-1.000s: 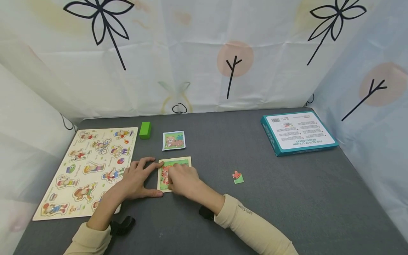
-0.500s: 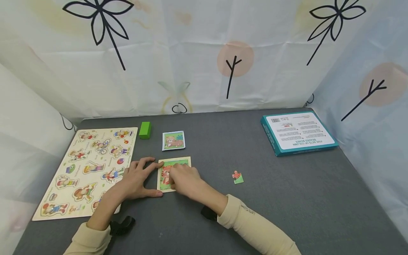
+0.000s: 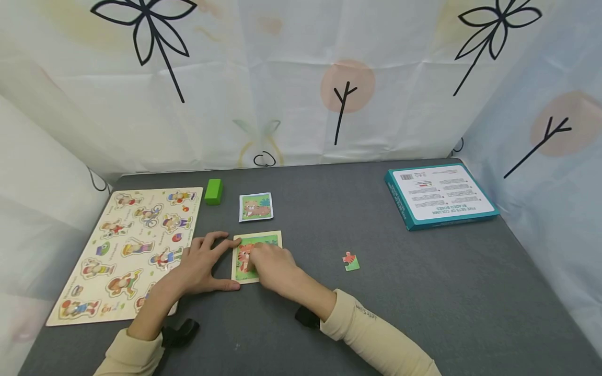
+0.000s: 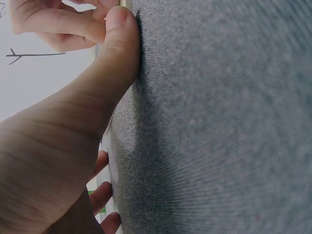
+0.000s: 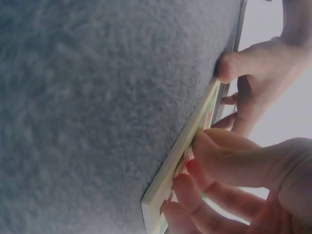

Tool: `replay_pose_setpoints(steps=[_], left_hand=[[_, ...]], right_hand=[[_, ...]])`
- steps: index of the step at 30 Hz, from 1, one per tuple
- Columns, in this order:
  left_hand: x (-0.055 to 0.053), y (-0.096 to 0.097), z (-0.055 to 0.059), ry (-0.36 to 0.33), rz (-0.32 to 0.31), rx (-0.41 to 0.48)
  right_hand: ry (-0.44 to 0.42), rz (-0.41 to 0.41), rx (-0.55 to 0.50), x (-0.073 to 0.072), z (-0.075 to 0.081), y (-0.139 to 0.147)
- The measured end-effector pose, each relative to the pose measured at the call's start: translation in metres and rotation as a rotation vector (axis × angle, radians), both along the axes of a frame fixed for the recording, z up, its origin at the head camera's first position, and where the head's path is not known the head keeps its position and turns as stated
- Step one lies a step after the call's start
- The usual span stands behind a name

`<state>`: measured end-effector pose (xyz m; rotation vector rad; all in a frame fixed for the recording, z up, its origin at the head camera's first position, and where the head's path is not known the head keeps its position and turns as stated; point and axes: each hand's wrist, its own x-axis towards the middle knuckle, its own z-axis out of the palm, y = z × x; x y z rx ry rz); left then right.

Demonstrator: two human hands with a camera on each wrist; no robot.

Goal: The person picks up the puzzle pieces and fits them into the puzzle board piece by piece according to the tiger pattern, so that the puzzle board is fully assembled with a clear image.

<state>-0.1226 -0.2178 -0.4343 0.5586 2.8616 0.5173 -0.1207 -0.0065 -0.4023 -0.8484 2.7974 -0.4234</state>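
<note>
A small wooden jigsaw board (image 3: 270, 236) with a green and red animal picture lies in the middle of the table. My left hand (image 3: 199, 266) is spread at its left side, index fingertip on the upper left corner and thumb against the lower left corner. Over the right part of the board, my right hand (image 3: 273, 266) has its fingers curled down. In the right wrist view, its thumb and fingertips pinch a jigsaw piece (image 5: 181, 165), slightly raised and mostly hidden. One loose jigsaw piece (image 3: 350, 261) lies to the right.
A large picture board (image 3: 80, 282) lies at the left, partly under the left forearm. Behind the jigsaw are a green block (image 3: 213, 191) and a picture card (image 3: 256, 207). A teal box (image 3: 442, 196) is at the far right. Printed fabric (image 3: 301, 104) encloses the table.
My right hand has shifted very slightly over the board. The left hand, the board and the loose piece stay in place.
</note>
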Motion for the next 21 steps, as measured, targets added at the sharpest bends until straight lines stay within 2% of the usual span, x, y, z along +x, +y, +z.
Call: replay_pose_setpoints(steps=[5, 11, 16, 21], left_hand=[[0.000, 0.000, 0.000, 0.000, -0.002, -0.005], [0.001, -0.001, 0.001, 0.005, -0.004, 0.002], [0.001, -0.002, 0.001, 0.003, -0.002, 0.000], [0.000, -0.002, 0.001, -0.005, -0.005, -0.002]], right_hand=[[-0.007, -0.013, 0.005, 0.000, 0.000, -0.003], [-0.038, 0.026, 0.012, -0.001, 0.001, 0.002], [-0.062, 0.031, 0.013, -0.004, 0.006, 0.014], [-0.055, 0.010, -0.008, -0.007, 0.012, 0.038]])
